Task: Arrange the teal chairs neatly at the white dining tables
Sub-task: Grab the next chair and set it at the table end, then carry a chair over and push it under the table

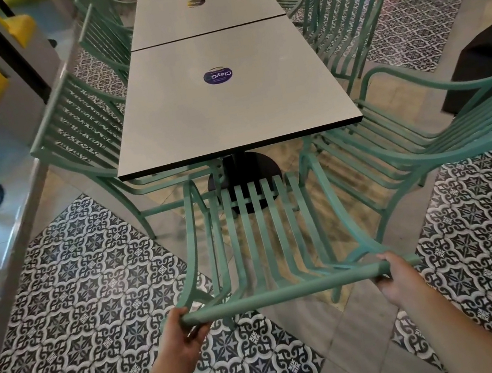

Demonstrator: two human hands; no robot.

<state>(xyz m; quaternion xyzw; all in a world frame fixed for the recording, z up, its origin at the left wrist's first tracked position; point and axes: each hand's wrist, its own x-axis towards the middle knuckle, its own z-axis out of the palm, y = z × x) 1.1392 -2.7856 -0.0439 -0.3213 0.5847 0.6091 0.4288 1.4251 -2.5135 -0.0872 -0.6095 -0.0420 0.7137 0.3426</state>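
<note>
Left hand [182,332] and right hand [396,278] each grasp the teal chair [267,247] by its top rail. Its seat points at the white table [226,109] end (just short of it), the rail running crosswise

dim even indoor light, soft shadows, wide-angle bending, blurred left edge

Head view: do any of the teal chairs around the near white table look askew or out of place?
Yes. The chair at the right sits angled to the near table, not square like the left chair. Both hands grip the end chair.
</note>
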